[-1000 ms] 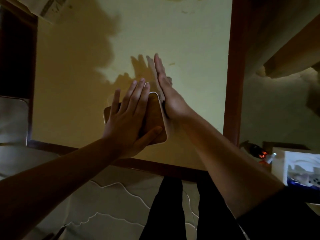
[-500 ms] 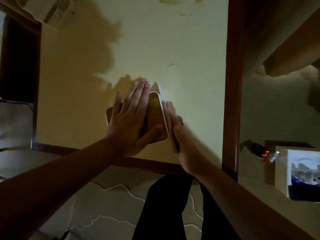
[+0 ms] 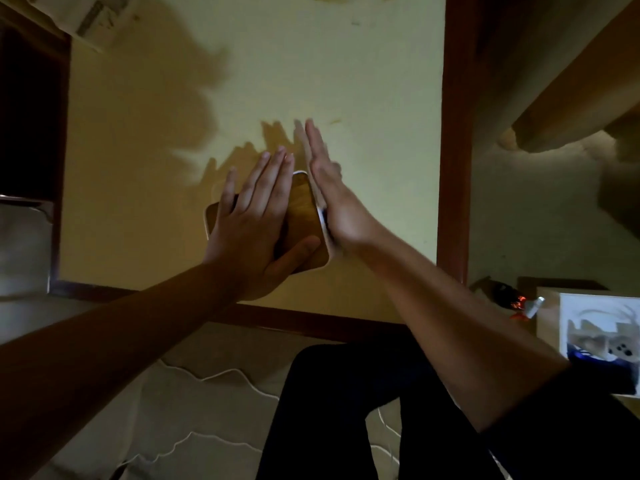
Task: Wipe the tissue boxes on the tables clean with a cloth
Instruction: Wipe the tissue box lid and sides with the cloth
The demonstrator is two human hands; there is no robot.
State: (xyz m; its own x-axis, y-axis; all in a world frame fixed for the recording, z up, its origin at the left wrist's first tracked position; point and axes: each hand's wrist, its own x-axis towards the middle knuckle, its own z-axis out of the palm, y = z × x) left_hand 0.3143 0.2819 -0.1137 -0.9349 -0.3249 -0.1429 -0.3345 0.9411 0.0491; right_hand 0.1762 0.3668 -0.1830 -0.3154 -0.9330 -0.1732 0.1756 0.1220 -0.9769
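A tissue box (image 3: 302, 209) with a brown wooden top and white sides sits near the front of the yellowish table (image 3: 311, 64). My left hand (image 3: 256, 223) lies flat on the lid, fingers spread, thumb hooked over the near edge, holding the box down. My right hand (image 3: 332, 202) stands on edge against the box's right side, fingers straight and together, reaching past the far corner. A thin pale strip shows between that palm and the box. I cannot tell whether it is a cloth or the box's white side.
The table has a dark red wooden rim (image 3: 453, 133). A white printed box (image 3: 595, 334) and a small red-orange item (image 3: 516, 303) lie low at the right. A brown wooden piece (image 3: 571, 81) is at upper right. Paper (image 3: 97, 15) overhangs the far left corner. My dark-trousered legs (image 3: 346, 410) are below.
My right hand was far along the box's right side, slid back to the near corner, and is now forward again. The left hand has stayed on the lid.
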